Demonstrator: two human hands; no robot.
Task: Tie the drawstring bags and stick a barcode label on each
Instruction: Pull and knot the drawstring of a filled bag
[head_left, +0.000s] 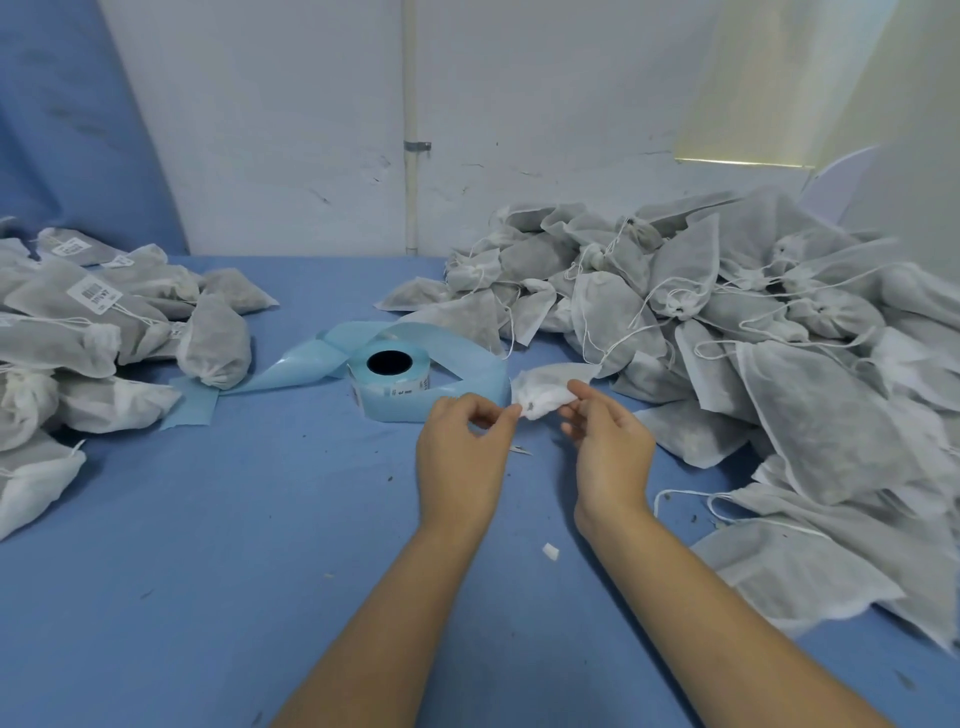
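Observation:
A small white drawstring bag (545, 388) is held just above the blue table at centre, its gathered mouth towards me. My left hand (460, 457) pinches the bag's left edge or its string between thumb and forefinger. My right hand (608, 447) holds the bag from the right with curled fingers. Just left of the bag stands a label roll (388, 382) of barcode stickers, its pale blue backing strip (306, 364) trailing to the left.
A big heap of unlabelled grey-white bags (753, 322) with loose strings fills the right side. A pile of tied bags with barcode labels (98, 322) lies at the left. Small scraps (550, 552) dot the blue tablecloth (234, 519). A white wall stands behind.

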